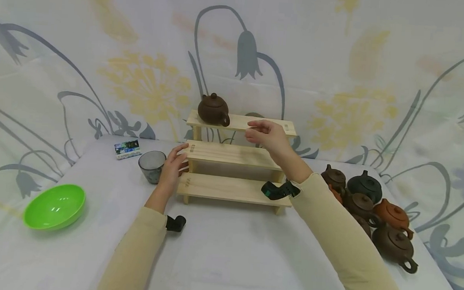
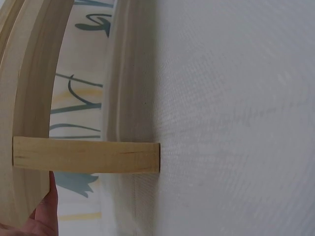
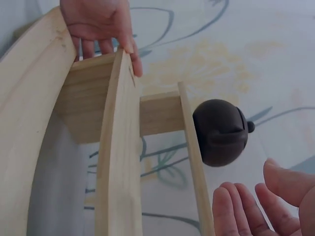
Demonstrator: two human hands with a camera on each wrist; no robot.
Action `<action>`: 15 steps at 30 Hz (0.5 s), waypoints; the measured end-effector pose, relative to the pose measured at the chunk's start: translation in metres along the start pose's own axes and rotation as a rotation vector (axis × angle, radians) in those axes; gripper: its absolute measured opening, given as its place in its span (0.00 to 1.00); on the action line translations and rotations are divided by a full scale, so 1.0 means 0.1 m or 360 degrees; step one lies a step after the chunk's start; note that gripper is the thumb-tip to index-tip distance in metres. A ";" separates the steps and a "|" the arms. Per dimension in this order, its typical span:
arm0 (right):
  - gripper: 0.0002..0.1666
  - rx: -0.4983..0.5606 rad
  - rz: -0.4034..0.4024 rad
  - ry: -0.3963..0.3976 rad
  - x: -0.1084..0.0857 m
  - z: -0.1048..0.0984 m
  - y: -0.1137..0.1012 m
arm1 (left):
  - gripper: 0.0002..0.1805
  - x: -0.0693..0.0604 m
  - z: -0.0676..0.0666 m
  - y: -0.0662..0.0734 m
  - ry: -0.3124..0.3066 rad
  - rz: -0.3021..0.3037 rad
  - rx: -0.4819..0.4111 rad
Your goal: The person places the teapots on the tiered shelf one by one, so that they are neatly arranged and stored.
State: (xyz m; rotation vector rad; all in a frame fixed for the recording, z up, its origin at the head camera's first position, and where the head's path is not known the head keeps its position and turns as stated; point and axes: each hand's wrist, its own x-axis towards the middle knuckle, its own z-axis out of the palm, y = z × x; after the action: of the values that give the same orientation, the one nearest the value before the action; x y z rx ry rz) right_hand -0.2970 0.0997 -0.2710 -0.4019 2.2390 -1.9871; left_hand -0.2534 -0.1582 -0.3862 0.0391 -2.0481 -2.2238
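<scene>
Your left hand (image 1: 170, 170) grips the left end of the middle shelf (image 1: 231, 155) of a three-tier wooden display stand (image 1: 233, 190). Your right hand (image 1: 271, 139) is empty and relaxed, its fingers loosely bent and the thumb apart from them, in front of the top shelf (image 1: 241, 122). The dark brown clay teapot (image 1: 213, 110) sits upright on that shelf, to the left of your right hand and apart from its fingertips, its handle turned towards your side. From your left hand, the teapot is higher, farther off and to the right. Just left of your left hand, a grey translucent cup (image 1: 151, 166) stands on the worktop (image 1: 229, 260); beyond the cup lies a small patterned box (image 1: 127, 149). Well to the left of that hand and nearer you rests a bright green bowl (image 1: 55, 207). To the right of your right hand, past the forearm, brown, blackish and orange-brown teapots (image 1: 358, 203) crowd together.
</scene>
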 end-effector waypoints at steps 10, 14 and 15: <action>0.23 0.0036 0.0008 0.0029 -0.27 -0.27 0.14 | 0.24 -0.01 0.00 0.02 -0.0025 0.0001 -0.0008; 0.24 0.0017 -0.0022 0.0028 -0.37 -0.37 0.20 | 0.24 -0.02 0.00 0.02 -0.0033 0.0011 0.0005; 0.24 0.0014 -0.0026 0.0031 -0.40 -0.39 0.21 | 0.23 -0.02 0.00 0.02 -0.0035 0.0012 0.0005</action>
State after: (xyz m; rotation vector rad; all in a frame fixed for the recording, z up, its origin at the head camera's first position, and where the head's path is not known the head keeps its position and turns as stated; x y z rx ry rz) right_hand -0.2717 0.1506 -0.2903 -0.4034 2.2448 -2.0167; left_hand -0.2512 -0.1581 -0.3845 0.0073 -2.0592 -2.2263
